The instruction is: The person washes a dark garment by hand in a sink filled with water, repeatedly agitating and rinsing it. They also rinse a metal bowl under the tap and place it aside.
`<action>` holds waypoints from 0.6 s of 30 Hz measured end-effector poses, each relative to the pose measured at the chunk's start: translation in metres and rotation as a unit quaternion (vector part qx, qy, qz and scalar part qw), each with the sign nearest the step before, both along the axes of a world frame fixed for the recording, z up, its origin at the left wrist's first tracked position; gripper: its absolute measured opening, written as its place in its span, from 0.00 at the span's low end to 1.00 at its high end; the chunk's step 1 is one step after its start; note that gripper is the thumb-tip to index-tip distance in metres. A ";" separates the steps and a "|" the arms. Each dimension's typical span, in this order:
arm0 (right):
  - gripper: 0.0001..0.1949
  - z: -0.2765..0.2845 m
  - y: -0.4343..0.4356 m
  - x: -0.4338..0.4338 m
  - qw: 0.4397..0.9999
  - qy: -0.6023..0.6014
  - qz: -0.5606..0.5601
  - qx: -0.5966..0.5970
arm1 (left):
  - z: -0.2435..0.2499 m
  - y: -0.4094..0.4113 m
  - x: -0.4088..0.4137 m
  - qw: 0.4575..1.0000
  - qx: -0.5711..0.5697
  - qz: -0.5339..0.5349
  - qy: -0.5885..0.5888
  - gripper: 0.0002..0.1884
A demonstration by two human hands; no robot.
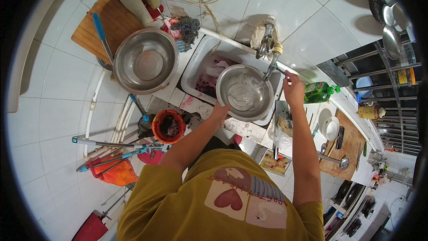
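Note:
My left hand (220,113) grips the near rim of a stainless-steel basin (222,88), its thumb over the edge. The basin is over the right part of a white sink (190,73), with splashing water inside. A metal tap (267,40) on the wall points its spout down at the basin's far right side, and water runs from it. My right hand (294,88) pinches the tap's lever (282,71) with its fingertips. Left of the basin, a pale wet cloth or bag (217,68) lies in the sink among dark purple scraps and reddish liquid.
Left of the sink stands a second steel basin (147,62), before a wooden board (107,23). An orange-red bucket (169,126) is below on the floor side. At right are a green dish-soap bottle (316,92), a cleaver (280,110), white bowls (331,128) and a ladle (343,163).

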State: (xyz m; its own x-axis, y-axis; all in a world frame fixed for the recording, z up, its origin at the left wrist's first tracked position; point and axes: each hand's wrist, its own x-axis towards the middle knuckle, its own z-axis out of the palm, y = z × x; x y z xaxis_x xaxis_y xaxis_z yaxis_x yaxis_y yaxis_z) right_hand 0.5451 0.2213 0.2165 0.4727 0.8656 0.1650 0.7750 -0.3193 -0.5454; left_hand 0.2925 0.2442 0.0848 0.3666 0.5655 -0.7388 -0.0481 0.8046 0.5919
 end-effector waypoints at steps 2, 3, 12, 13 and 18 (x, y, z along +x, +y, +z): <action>0.16 0.000 0.000 -0.001 1.000 0.004 -0.003 -0.001 | 0.000 0.001 -0.001 1.000 0.002 -0.007 -0.004 0.31; 0.16 -0.001 0.000 -0.001 1.000 0.008 -0.005 0.002 | -0.001 0.001 -0.001 1.000 0.003 -0.008 -0.006 0.30; 0.16 -0.001 0.008 -0.055 0.990 0.135 -0.048 0.015 | -0.015 -0.001 -0.005 1.000 -0.006 0.000 -0.008 0.29; 0.17 -0.002 0.008 -0.065 0.986 0.155 -0.038 0.045 | -0.013 -0.002 -0.006 1.000 -0.011 0.003 -0.012 0.29; 0.17 -0.013 -0.014 -0.044 0.945 0.310 0.039 0.096 | -0.020 -0.008 -0.021 0.996 -0.042 0.080 -0.008 0.32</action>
State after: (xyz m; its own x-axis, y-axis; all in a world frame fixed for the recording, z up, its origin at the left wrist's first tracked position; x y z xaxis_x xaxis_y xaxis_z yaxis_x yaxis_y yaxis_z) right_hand 0.5013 0.2073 0.2033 0.4669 0.8836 0.0347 0.3051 -0.1241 -0.9442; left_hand 0.2717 0.2366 0.0643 0.2895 0.5542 -0.7805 -0.1883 0.8324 0.5212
